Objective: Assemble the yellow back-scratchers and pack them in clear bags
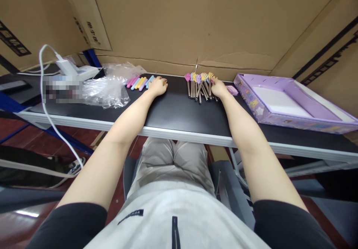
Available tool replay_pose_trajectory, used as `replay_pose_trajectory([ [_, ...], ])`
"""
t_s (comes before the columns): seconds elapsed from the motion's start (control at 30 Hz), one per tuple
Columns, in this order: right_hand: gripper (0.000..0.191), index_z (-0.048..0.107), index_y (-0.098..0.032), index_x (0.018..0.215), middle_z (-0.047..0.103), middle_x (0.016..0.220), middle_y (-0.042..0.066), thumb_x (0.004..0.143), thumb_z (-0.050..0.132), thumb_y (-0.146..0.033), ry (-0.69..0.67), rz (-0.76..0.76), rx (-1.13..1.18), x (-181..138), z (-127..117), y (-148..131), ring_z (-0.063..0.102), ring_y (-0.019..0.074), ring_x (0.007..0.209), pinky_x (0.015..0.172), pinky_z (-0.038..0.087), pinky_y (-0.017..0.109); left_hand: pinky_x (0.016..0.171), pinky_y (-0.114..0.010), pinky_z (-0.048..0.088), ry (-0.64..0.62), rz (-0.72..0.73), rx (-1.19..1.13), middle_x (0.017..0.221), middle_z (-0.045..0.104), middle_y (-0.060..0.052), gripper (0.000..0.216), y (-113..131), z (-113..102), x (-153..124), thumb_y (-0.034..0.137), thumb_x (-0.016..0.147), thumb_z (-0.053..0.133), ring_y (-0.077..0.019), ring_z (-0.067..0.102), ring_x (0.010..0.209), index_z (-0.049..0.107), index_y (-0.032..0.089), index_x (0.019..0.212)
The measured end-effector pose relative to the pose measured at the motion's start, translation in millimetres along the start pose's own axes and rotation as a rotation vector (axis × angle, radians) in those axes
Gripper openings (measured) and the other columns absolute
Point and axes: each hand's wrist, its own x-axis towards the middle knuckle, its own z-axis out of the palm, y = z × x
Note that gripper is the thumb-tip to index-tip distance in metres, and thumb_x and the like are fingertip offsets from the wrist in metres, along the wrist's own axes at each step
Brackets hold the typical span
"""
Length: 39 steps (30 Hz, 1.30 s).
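Note:
My left hand point(159, 86) is curled over the right end of a row of coloured plastic handles point(140, 83), pink, blue, yellow and purple; its fingers partly hide the last ones. My right hand point(219, 88) is closed at the right side of a bunch of small back scratchers point(199, 87). They have metal shafts and pink, yellow, blue and purple claw-shaped heads, which point to the back. The fingers grip a back scratcher at that edge, mostly hidden by the hand. Just right of the hand lies a small stack of pink cards point(232, 90).
An open purple printed box point(263, 111) stands at the right. Crumpled clear plastic bags point(107, 88) lie to the left, beside a white charger plug with a cable point(67, 67). Cardboard walls point(179, 25) rise behind the black table point(179, 111). A person's shoe point(76, 166) shows at lower left.

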Motion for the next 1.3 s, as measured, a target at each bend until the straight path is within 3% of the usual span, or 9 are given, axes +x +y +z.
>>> replay_pose_trajectory([
  [0.07, 0.066, 0.066, -0.021, 0.171, 0.069, 0.169, 0.016, 0.110, 0.043, -0.012, -0.056, 0.090, 0.039, -7, -11, -10, 0.062, 0.0369, 0.163, 0.133, 0.050, 0.065, 0.138, -0.056, 0.045, 0.022, 0.002, -0.018, 0.175, 0.063, -0.016, 0.056, -2, -1, 2, 0.033, 0.113, 0.046, -0.0373, 0.057, 0.165, 0.075, 0.024, 0.160],
  [0.13, 0.064, 0.069, -0.025, 0.167, 0.067, 0.172, 0.015, 0.110, 0.043, -0.013, -0.091, 0.085, 0.016, -14, -22, -19, 0.060, 0.0367, 0.165, 0.135, 0.047, 0.065, 0.135, -0.048, 0.048, 0.034, -0.001, -0.028, 0.172, 0.067, -0.017, 0.055, -4, -3, 3, 0.031, 0.113, 0.046, -0.0349, 0.061, 0.160, 0.076, 0.019, 0.158],
  [0.27, 0.060, 0.074, -0.016, 0.159, 0.067, 0.171, 0.021, 0.109, 0.042, -0.015, -0.077, 0.038, -0.119, -26, -38, -30, 0.065, 0.0423, 0.158, 0.132, 0.050, 0.065, 0.129, -0.038, 0.051, 0.046, -0.012, -0.062, 0.163, 0.074, -0.018, 0.056, -7, -13, 1, 0.023, 0.110, 0.046, -0.0323, 0.069, 0.151, 0.077, 0.010, 0.154],
  [0.4, 0.056, 0.079, -0.011, 0.152, 0.074, 0.158, 0.026, 0.107, 0.045, -0.015, -0.057, 0.022, -0.156, -30, -46, -35, 0.070, 0.0466, 0.151, 0.128, 0.054, 0.066, 0.121, -0.032, 0.054, 0.056, -0.050, -0.087, 0.149, 0.082, -0.014, 0.052, -7, -22, -5, 0.024, 0.108, 0.047, -0.0290, 0.074, 0.140, 0.084, 0.016, 0.143],
  [0.57, 0.053, 0.082, -0.016, 0.151, 0.080, 0.150, 0.021, 0.109, 0.049, -0.019, -0.015, -0.004, -0.129, -30, -48, -39, 0.072, 0.0437, 0.146, 0.126, 0.057, 0.062, 0.120, -0.032, 0.053, 0.079, -0.056, -0.085, 0.144, 0.084, -0.013, 0.049, -7, -28, -7, 0.025, 0.108, 0.046, -0.0275, 0.075, 0.135, 0.085, 0.018, 0.138],
  [0.73, 0.058, 0.080, -0.015, 0.154, 0.076, 0.160, 0.016, 0.107, 0.046, -0.013, -0.069, -0.154, -0.083, -29, -42, -44, 0.068, 0.0358, 0.154, 0.134, 0.052, 0.053, 0.121, -0.033, 0.055, 0.050, -0.051, -0.073, 0.151, 0.082, -0.014, 0.051, -14, -22, -3, 0.027, 0.108, 0.050, -0.0299, 0.074, 0.143, 0.084, 0.017, 0.144],
  [0.87, 0.063, 0.078, -0.016, 0.157, 0.071, 0.168, 0.013, 0.102, 0.048, -0.008, -0.194, -0.271, -0.086, -29, -31, -52, 0.063, 0.0314, 0.162, 0.138, 0.049, 0.050, 0.131, -0.036, 0.050, -0.085, 0.018, -0.029, 0.165, 0.075, -0.013, 0.057, -21, -16, 2, 0.029, 0.109, 0.048, -0.0310, 0.068, 0.156, 0.079, 0.018, 0.155],
  [1.0, 0.071, 0.073, -0.018, 0.165, 0.064, 0.175, 0.010, 0.099, 0.050, -0.004, -0.266, -0.256, -0.121, -31, -26, -57, 0.059, 0.0323, 0.166, 0.139, 0.048, 0.049, 0.139, -0.039, 0.042, -0.135, 0.054, -0.016, 0.169, 0.071, -0.014, 0.062, -24, -15, 4, 0.032, 0.110, 0.045, -0.0317, 0.060, 0.164, 0.073, 0.017, 0.163],
  [1.3, 0.069, 0.072, -0.017, 0.166, 0.064, 0.175, 0.011, 0.102, 0.050, -0.004, -0.255, -0.274, -0.119, -27, -21, -52, 0.059, 0.0325, 0.166, 0.139, 0.048, 0.049, 0.140, -0.034, 0.037, -0.166, 0.060, -0.005, 0.175, 0.066, -0.012, 0.062, -25, -18, 2, 0.035, 0.113, 0.044, -0.0295, 0.054, 0.170, 0.070, 0.017, 0.167],
])
